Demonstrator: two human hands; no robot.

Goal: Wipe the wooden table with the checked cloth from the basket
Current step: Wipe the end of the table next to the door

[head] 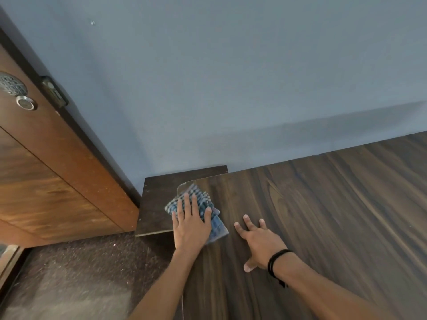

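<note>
Cloth [198, 193] at table [323, 204] corner, shelf [157, 204] beside, door [57, 181] left

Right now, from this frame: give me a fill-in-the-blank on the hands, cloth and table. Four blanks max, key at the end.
1. The left hand presses flat on the checked ____.
2. The right hand rests on the bare wooden table and holds ____.
3. The cloth lies at the table's rounded far-left ____.
4. The black band sits on the ____ wrist.

Missing words: cloth; nothing; corner; right.
</note>
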